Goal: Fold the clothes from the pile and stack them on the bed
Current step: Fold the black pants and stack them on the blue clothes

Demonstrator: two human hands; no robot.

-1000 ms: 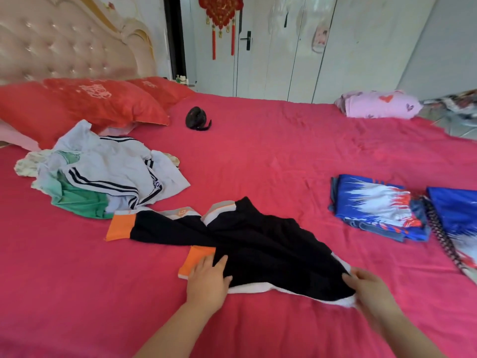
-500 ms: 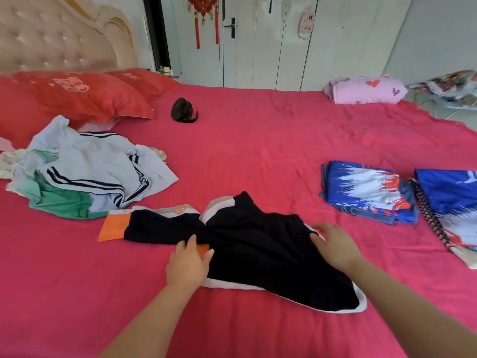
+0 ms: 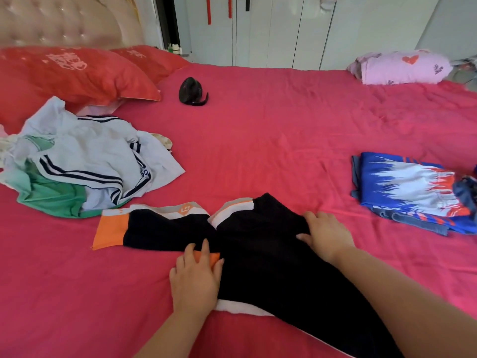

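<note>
Two hands worked a black shirt (image 3: 258,254) at the near middle of the bed (image 3: 271,140), between the pile (image 3: 82,161) on the left and the folded stack (image 3: 405,192) on the right. The left hand (image 3: 195,279) lay flat on an orange cuff (image 3: 215,257), fingers slightly spread. The right hand (image 3: 329,236) rested on the shirt, fingers together — whether pinching cloth could not be told. The other sleeve (image 3: 154,228) sprawled leftward — a hasty fold would likely bunch it.

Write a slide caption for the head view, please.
Left hand and right hand rest on a black garment on the bed, between clothes pile and folded stack.
</note>
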